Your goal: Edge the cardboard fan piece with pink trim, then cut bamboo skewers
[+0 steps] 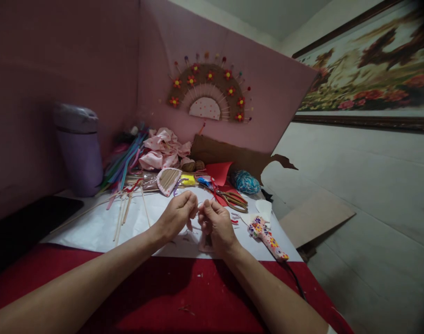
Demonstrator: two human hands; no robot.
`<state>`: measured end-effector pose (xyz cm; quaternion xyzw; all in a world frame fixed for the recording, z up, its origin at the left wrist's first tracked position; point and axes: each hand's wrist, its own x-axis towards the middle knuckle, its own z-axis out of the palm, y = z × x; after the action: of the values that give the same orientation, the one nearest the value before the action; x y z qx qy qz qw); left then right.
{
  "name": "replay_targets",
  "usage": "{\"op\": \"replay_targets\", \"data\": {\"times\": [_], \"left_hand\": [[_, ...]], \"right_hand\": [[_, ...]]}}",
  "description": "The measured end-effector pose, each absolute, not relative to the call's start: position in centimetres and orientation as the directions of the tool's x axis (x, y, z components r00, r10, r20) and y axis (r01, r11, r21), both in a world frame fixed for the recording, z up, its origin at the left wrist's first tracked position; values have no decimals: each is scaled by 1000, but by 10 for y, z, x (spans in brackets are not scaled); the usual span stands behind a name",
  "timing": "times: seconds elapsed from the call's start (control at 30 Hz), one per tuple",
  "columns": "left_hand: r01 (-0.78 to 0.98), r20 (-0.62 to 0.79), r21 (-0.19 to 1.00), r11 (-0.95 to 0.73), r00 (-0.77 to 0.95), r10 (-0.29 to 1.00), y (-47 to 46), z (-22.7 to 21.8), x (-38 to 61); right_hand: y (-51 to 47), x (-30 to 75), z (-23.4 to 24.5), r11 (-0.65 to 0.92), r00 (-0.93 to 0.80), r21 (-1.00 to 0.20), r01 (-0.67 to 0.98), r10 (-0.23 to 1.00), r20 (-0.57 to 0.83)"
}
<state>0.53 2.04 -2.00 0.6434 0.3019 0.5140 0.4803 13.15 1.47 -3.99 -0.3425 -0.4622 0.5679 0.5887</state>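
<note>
My left hand (180,209) and my right hand (217,222) are held close together over the white sheet (163,246), with the fingers of both pinched closed. A thin bit shows between the fingertips, too small to name. Just beyond my right hand lie scissors with gold-coloured handles (235,202) and a red strip (215,190). Past my left hand rests a half-round cardboard piece (169,181) edged in pink cloth. Short red and purple bits (234,220) lie right of my right hand.
To the right is a flower-patterned glue gun (267,239) with a black cord. Blue yarn (246,181), red paper (219,172), pink cloth (163,148), pipe cleaners (125,160) and thin sticks (126,211) lie behind. A purple tumbler (79,155) stands left. A cardboard arch with flowers (209,75) hangs on the pink board.
</note>
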Motion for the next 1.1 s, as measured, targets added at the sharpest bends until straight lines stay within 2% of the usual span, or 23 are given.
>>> {"op": "replay_targets", "data": {"times": [0.3, 0.57, 0.8, 1.0, 1.1], "left_hand": [[-82, 399, 916, -392, 283, 872, 26, -24, 7], [-31, 380, 922, -386, 265, 886, 24, -26, 9], [70, 393, 903, -425, 270, 879, 21, -26, 7], [228, 491, 806, -545, 255, 833, 24, -29, 6], [254, 553, 753, -607, 255, 793, 25, -29, 6]], "right_hand": [[18, 134, -41, 197, -49, -942, -273, 975, 218], [15, 130, -39, 284, 37, -942, -179, 959, 282], [17, 131, -43, 335, 42, -938, -89, 942, 332], [18, 131, -48, 343, -4, -937, -67, 939, 344], [17, 131, -48, 339, -19, -938, -73, 940, 341]]}}
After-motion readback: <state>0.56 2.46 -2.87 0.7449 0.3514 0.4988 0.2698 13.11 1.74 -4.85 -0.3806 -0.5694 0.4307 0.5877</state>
